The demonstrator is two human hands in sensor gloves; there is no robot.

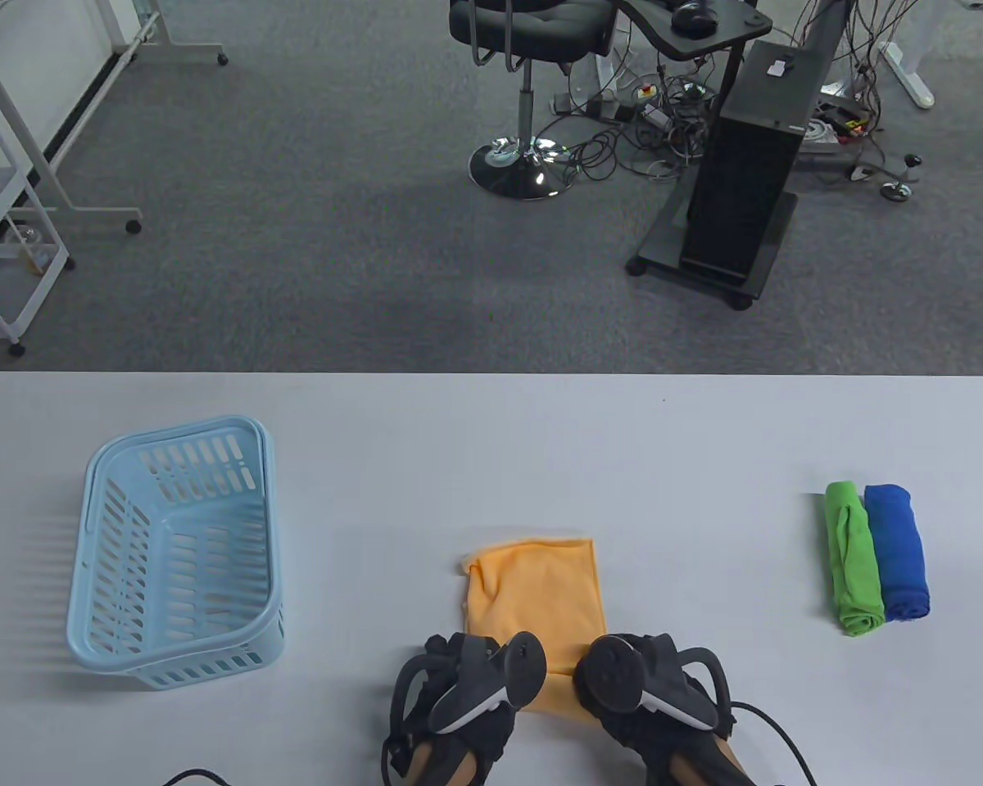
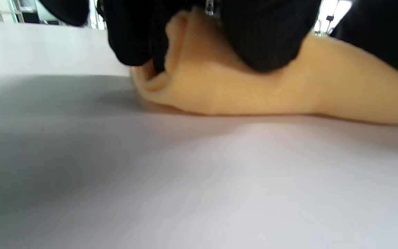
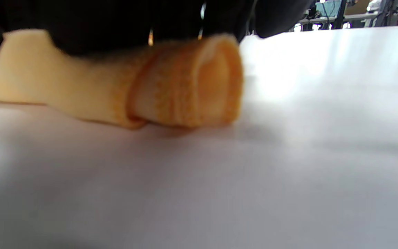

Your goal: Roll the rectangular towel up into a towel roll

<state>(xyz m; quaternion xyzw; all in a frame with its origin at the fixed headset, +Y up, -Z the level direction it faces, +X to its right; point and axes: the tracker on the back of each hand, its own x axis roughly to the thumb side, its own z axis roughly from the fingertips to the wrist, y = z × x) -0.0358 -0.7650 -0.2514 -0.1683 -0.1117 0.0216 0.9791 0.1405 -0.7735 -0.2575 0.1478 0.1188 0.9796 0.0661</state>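
An orange towel (image 1: 541, 589) lies on the white table (image 1: 491, 426) near the front edge, its far part flat and its near end wound into a short roll. My left hand (image 1: 459, 667) grips the roll's left end; in the left wrist view its black fingertips (image 2: 264, 41) curl over the orange towel (image 2: 254, 90). My right hand (image 1: 639, 671) grips the right end. In the right wrist view the rolled end of the towel (image 3: 188, 83) shows its spiral under my gloved fingers (image 3: 133, 24).
A light blue plastic basket (image 1: 176, 548) stands on the table's left side. A green towel roll (image 1: 853, 557) and a blue towel roll (image 1: 897, 550) lie side by side at the right. A chair and a black stand are on the floor beyond the far edge.
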